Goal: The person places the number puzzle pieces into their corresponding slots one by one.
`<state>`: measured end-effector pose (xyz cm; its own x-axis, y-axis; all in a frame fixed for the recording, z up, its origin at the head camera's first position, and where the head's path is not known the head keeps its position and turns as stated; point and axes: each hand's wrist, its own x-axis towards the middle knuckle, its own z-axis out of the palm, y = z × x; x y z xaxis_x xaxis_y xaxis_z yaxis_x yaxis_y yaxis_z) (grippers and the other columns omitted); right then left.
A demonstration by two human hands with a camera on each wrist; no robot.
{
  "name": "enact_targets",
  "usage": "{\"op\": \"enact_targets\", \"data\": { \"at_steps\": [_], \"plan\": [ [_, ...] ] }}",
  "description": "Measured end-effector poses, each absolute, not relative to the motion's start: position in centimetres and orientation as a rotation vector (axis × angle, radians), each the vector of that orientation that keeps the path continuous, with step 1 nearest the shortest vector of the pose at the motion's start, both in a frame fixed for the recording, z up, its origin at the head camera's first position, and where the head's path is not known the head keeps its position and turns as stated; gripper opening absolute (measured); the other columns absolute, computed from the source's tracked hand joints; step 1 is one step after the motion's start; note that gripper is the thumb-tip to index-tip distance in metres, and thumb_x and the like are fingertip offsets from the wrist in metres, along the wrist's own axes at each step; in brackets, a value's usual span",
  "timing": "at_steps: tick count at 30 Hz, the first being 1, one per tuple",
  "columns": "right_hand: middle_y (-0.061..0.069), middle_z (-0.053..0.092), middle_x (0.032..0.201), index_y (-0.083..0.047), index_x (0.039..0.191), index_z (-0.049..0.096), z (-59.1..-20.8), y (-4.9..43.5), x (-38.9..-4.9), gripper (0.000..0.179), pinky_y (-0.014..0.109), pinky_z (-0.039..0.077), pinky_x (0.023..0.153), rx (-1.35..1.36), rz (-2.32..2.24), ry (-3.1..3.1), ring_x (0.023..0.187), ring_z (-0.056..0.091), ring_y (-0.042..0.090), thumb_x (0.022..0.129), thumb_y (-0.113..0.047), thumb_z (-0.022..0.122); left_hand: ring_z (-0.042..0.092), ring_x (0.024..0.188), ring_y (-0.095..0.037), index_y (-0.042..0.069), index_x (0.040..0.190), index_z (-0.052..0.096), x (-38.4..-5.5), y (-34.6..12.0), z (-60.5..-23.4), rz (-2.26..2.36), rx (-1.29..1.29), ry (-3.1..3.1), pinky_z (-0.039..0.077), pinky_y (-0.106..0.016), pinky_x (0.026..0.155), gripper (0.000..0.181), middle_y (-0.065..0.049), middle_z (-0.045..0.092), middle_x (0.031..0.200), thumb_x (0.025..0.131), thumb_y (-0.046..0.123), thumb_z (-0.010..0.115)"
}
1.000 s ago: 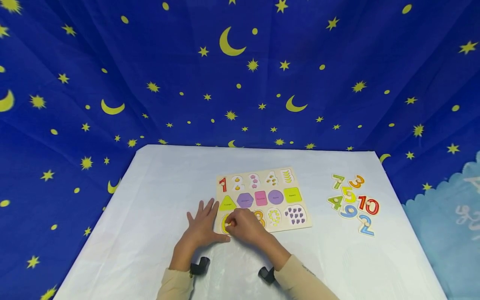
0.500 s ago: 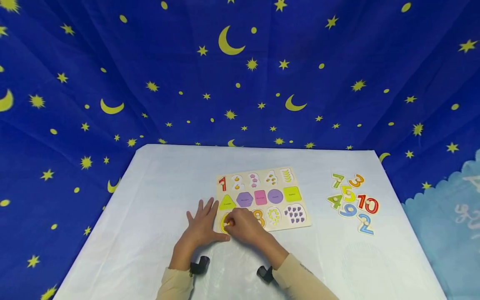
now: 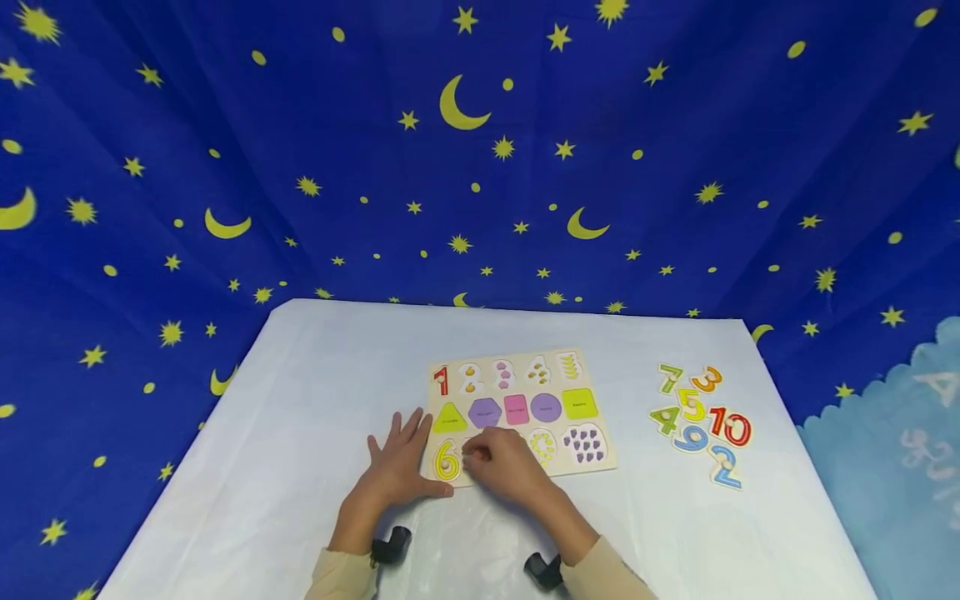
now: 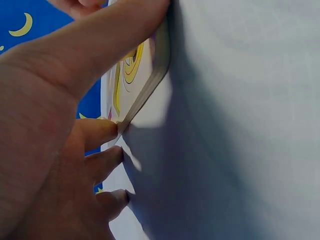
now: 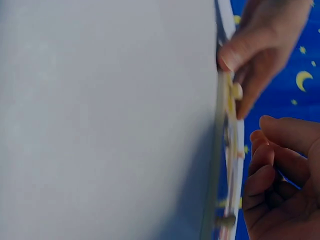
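Observation:
My left hand (image 3: 393, 468) lies with straight, spread fingers at the lower left of a wooden number puzzle board (image 3: 522, 373). In the left wrist view its fingers (image 4: 102, 134) touch the board's edge, and the thumb crosses in front. A yellow number 6 piece (image 3: 446, 461) sits in the bottom left recess. My right hand (image 3: 507, 467) hovers just right of the 6, hiding part of the bottom row. In the right wrist view that hand's fingers (image 5: 262, 177) are loosely curled, apart from the board, holding nothing. A red number 1 piece (image 3: 441, 381) sits at the top left.
Several loose number pieces lie right of the board, among them a red 10 (image 3: 730, 426), a blue 2 (image 3: 725, 467) and a green 7 (image 3: 670, 379). The table (image 3: 337, 350) has a white cover. Behind it hangs a blue cloth (image 3: 375, 108) with stars and moons.
My right hand has let go of the 6 and moved slightly right, leaving the piece in full view. The left hand stays at the board's edge. The head view has tilted up slightly.

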<state>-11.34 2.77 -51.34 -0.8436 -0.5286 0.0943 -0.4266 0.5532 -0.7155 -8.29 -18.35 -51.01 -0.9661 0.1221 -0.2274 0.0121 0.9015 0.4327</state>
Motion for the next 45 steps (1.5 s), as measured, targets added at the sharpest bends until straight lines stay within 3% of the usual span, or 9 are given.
{"op": "enact_targets", "data": {
  "at_steps": [19, 35, 45],
  "plan": [
    [-0.01, 0.057, 0.071, -0.015, 0.092, 0.073, -49.3, 10.8, -13.1, 0.009, 0.026, 0.046, 0.057, -0.57, -1.239, 2.67, 0.064, 0.053, 0.009, 0.084, -0.019, 0.075, -0.003, 0.144, -0.037, 0.012, 0.154, 0.022, -8.6, -18.0, -51.4, 0.67, 0.023, 2.793, -0.005, -0.072, 0.102, 0.121, -0.008, 0.011, 0.16, 0.06, 0.058, 0.083],
    [-0.003, 0.056, 0.071, -0.01, 0.098, 0.072, -48.8, 16.1, -13.8, 0.019, 0.027, 0.043, 0.055, -0.297, -1.245, 2.756, 0.063, 0.051, 0.014, 0.083, -0.021, 0.076, -0.001, 0.144, -0.039, 0.01, 0.153, 0.023, -8.3, -17.9, -51.5, 0.691, 0.07, 2.795, -0.004, -0.073, 0.101, 0.122, -0.01, 0.013, 0.16, 0.06, 0.059, 0.083],
    [-0.002, 0.06, 0.077, -0.011, 0.102, 0.072, -48.5, 19.2, -14.3, 0.025, 0.03, 0.044, 0.06, -0.198, -1.21, 2.796, 0.069, 0.053, 0.017, 0.084, -0.028, 0.075, 0.0, 0.143, -0.041, 0.008, 0.153, 0.022, -8.0, -18.4, -51.2, 0.686, 0.105, 2.808, -0.002, -0.074, 0.1, 0.12, -0.012, 0.014, 0.159, 0.062, 0.061, 0.081]
  ]
}}
